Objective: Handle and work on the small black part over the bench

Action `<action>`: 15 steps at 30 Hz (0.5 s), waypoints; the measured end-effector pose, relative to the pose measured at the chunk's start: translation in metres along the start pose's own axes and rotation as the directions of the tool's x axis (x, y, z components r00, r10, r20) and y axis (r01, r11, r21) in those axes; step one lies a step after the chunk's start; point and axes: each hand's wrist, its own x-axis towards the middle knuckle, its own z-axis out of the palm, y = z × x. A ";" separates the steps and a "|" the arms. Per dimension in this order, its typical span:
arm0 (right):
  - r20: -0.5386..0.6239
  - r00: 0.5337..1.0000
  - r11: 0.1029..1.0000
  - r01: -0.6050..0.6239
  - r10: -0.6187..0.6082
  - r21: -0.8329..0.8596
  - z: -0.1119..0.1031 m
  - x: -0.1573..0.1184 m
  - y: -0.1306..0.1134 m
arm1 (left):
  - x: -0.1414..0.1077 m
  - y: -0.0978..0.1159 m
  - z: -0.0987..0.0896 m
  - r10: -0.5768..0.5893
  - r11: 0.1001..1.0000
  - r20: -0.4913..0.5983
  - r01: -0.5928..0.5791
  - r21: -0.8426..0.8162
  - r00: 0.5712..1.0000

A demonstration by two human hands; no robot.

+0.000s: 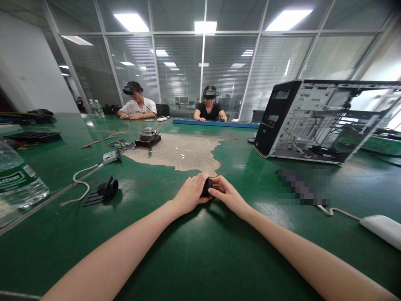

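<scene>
Near the middle of the green tabletop, my left hand (191, 191) is wrapped round a small black part (206, 187). From the other side, my right hand (227, 194) pinches its edge with thumb and fingertips. My fingers cover most of this part, so its exact kind does not show. To the left lies another black plastic piece (108, 189) with a round end and several long prongs. Behind my hands, a torn bare patch (188, 146) shows in the green covering.
An opened computer case (282, 119) stands at the right. Below it lie a pixelated dark item (300, 186) and a white power bank-like block (384, 230) on a cord. A water bottle (19, 179) stands left. Two people (138, 104) sit across the table.
</scene>
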 end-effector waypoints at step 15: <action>-0.006 1.000 1.000 0.000 0.000 0.000 -0.001 0.000 0.001 | 0.000 0.001 -0.001 -0.003 1.000 0.002 0.003 -0.004 1.000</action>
